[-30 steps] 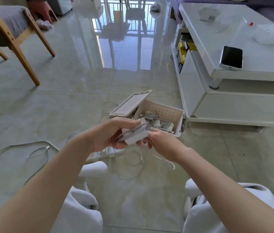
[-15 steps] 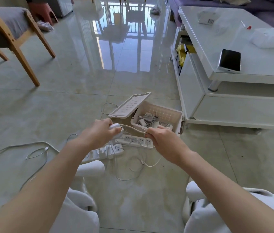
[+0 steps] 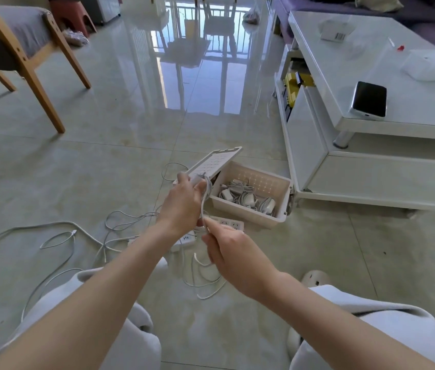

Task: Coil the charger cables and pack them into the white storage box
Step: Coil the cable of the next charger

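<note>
Gripping a thin white cable — both hands, left hand and right hand; perforated plastic box just beyond.

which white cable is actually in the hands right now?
The cable strung between the left hand and right hand, looped at the left fingers. The others lie loose on the floor or coiled in the box.

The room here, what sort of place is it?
Most likely a home living room: a glossy tiled floor, a low white coffee table with a phone on it, a wooden chair, and what looks like a purple sofa behind.
</note>
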